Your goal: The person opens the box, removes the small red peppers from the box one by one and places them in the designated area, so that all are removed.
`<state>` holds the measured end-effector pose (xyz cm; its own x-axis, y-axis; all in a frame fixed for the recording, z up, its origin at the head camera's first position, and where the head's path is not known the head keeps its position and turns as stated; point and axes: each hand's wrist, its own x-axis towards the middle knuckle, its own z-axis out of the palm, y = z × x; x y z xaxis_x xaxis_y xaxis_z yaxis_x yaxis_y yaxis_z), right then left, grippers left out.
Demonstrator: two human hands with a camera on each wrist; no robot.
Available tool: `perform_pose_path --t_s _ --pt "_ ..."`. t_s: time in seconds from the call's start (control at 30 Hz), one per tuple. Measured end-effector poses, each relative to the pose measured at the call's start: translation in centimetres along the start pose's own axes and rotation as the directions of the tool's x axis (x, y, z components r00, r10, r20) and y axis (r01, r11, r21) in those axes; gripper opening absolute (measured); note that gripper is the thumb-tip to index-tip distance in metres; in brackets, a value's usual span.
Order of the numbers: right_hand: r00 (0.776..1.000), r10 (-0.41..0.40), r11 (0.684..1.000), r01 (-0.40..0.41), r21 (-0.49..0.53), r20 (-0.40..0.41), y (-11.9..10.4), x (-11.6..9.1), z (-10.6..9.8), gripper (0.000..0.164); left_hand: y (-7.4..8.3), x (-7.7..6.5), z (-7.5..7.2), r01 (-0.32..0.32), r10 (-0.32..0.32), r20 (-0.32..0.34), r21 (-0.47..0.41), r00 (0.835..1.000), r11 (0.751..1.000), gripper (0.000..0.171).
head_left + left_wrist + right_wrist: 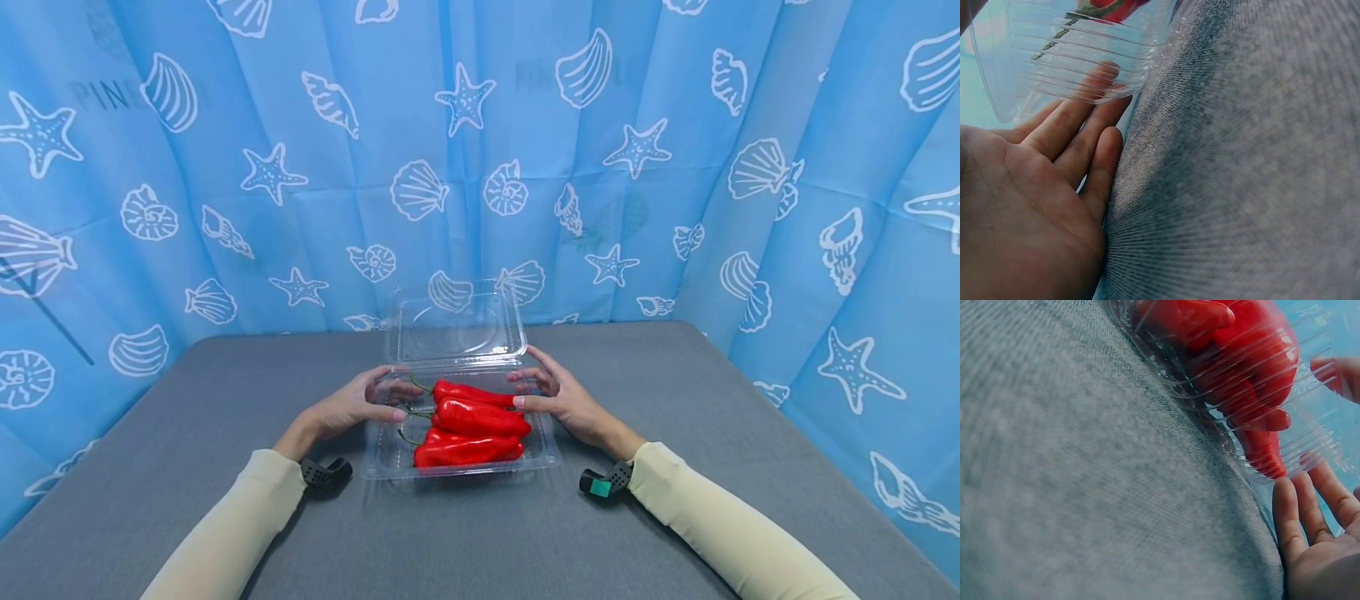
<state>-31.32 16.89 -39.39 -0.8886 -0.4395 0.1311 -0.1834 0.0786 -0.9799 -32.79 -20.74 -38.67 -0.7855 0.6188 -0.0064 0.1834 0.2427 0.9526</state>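
Head view: a pale-blue fabric curtain [465, 237], printed with white outlined seashells and starfish, fills the background. Faint grey capitals show at its upper left, where "PINE" can be read; a second faint word near the upper middle seems to begin "PIN", its remainder too blurred to read. Below spreads a grey cloth-covered table [465, 542], its woven texture plain in both wrist views.

Two cream long sleeves, the left [232, 525] and the right [738, 517], reach in from the near edge. Between them sits a clear, ribbed plastic container [543, 446], rectangular and open on top, with a transparent lid [457, 325] raised along its far side.

At the container's left side is the left hand [352, 406], unclenched, thumb and fingers apart, the extended fingers up against or just beside the ribbed wall. The right hand [566, 402] matches it opposite: fingers loosely extended, thumb over the rim near the pepper tips, index finger near the lid's corner. Whether either presses the plastic, I cannot tell.

Glossy red, elongated peppers [480, 417], at least three, lie crosswise inside the container, tips to the right. Each wrist wears a black device, left [327, 473] and right [607, 481]; the right one carries a green patch [600, 488]. Thin green stems [1057, 40] point left.
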Motion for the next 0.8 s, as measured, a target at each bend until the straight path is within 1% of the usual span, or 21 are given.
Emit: perform_pose_path --t_s 0.2,0.37,0.5,0.8 --pt "1.000 0.005 1.000 -0.005 0.000 -0.001 0.03 0.03 -0.02 0.090 0.04 0.06 0.03 0.005 -0.005 0.004 0.000 1.000 1.000 0.089" --pt "1.000 -0.012 1.000 0.012 0.015 -0.001 0.26 -0.02 -0.10 0.091 0.11 0.05 0.05 0.004 -0.005 0.010 0.012 1.000 1.000 0.088" --pt "1.000 -0.025 1.000 0.025 0.007 -0.001 0.38 -0.07 -0.06 0.090 0.14 0.00 0.09 0.008 -0.008 0.014 0.013 1.000 1.000 0.088" --pt "1.000 -0.002 1.000 0.002 -0.015 -0.010 0.23 -0.15 0.10 0.091 0.11 -0.06 -0.10 0.004 -0.006 0.035 0.036 0.999 0.999 0.088"
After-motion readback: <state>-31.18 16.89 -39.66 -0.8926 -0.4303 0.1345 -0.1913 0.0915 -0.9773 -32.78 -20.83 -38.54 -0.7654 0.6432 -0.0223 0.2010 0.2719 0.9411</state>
